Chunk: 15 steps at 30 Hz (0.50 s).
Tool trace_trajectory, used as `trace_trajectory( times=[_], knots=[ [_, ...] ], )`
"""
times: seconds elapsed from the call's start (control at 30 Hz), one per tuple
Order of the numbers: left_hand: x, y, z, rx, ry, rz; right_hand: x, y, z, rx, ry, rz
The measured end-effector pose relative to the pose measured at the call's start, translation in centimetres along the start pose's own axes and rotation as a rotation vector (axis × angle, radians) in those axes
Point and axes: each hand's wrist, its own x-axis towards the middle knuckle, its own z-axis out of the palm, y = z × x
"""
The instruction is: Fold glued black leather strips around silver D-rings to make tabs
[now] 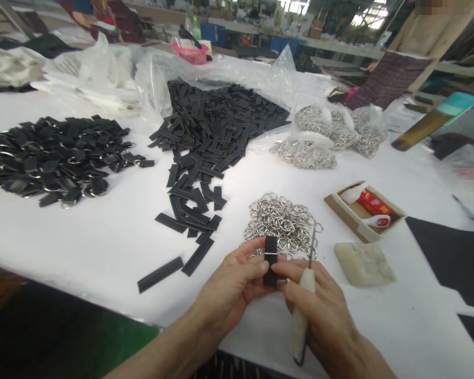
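Note:
Between the fingers of my left hand [237, 276] is a black strip [270, 271], held upright with a metal ring across it. My right hand [319, 302] grips an awl [303, 310] with a pale handle, its thin metal shaft pointing up and away. The right thumb and forefinger also touch the strip's right edge. Just beyond both hands lies a pile of silvery D-rings [278, 216]. Loose black strips [193, 210] trail towards me from a large heap [221, 113]. At left is a pile of black strips folded through rings [55, 152].
Plastic bags of rings [319, 131] lie at the back right. A cardboard box [365, 210] with a red packet sits right of the loose rings, near a pale waxy block [364, 264]. Farther off are a teal-lidded bottle [434, 121], a pink basket [190, 52] and a standing person [411, 63].

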Motion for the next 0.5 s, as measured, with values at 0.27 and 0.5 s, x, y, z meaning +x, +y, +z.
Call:
trace_trajectory(
  times=[0.27, 0.5],
  knots=[
    [-0.4, -0.6, 0.0, -0.112, -0.043, -0.024, 1.1, -0.3, 0.4, -0.117, 0.029, -0.123],
    [-0.3, -0.6, -0.3, -0.067, 0.087, -0.035, -0.7, -0.1, 0.9, 0.122, 0.041, 0.001]
  ],
)
